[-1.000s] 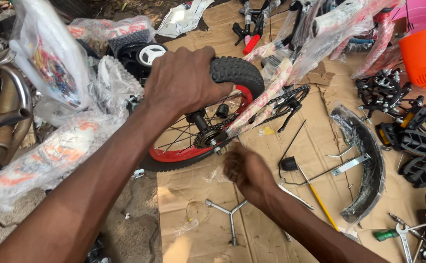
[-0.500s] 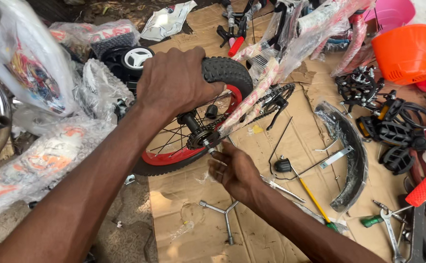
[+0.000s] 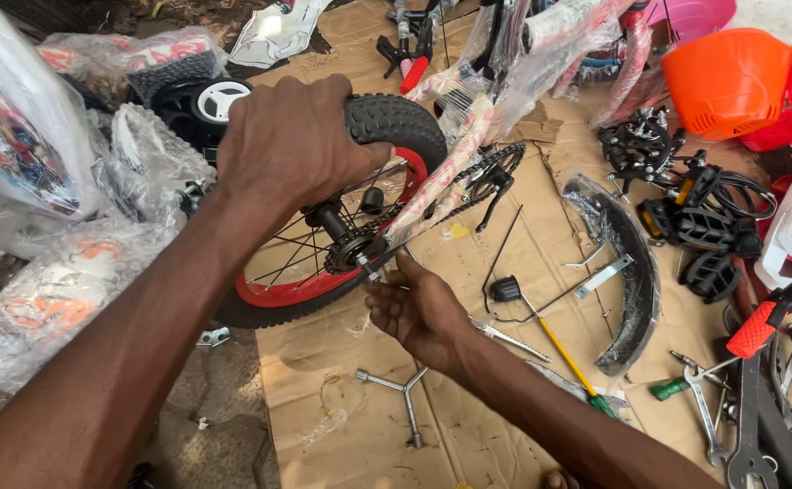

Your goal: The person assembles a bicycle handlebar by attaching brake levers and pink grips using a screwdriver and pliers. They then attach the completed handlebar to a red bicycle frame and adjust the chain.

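1. Where the cardboard sheet (image 3: pixel 505 272) comes nearest the viewer, a three-armed metal wrench (image 3: pixel 403 391) lies flat, just short of the right hand (image 3: pixel 419 310).
2. To the right of it a yellow-shafted screwdriver (image 3: pixel 566 358) lies slantwise, and spanners (image 3: pixel 713 412) are scattered beyond its green handle.
3. The right hand is loosely curled, palm towards the viewer, its fingertips (image 3: pixel 385 282) at the axle end below the small sprocket (image 3: pixel 353 249); whether they pinch a nut there I cannot tell, for the hand hides the spot.
4. The small bicycle wheel (image 3: pixel 324 281), red-rimmed with a black knobby tyre, stands nearly upright at the cardboard's left edge, fitted between the plastic-wrapped frame stays (image 3: pixel 450 177).
5. The left hand (image 3: pixel 292 145) is clamped over the top of the tyre, fingers wrapped firmly down the far side, covering much of the tread.
6. A black mudguard (image 3: pixel 636 272) with metal stays lies curved on the cardboard to the right, well apart from the wheel.
7. Further right, black pedals (image 3: pixel 699 222) lie in a heap.
8. Left of the wheel, wrapped parts in clear plastic (image 3: pixel 61 272) crowd close, and a small white-hubbed wheel (image 3: pixel 219 100) peeps out behind the left hand.
9. Farthest off, an orange basket (image 3: pixel 731 77) sits partly cut by the upper right edge.
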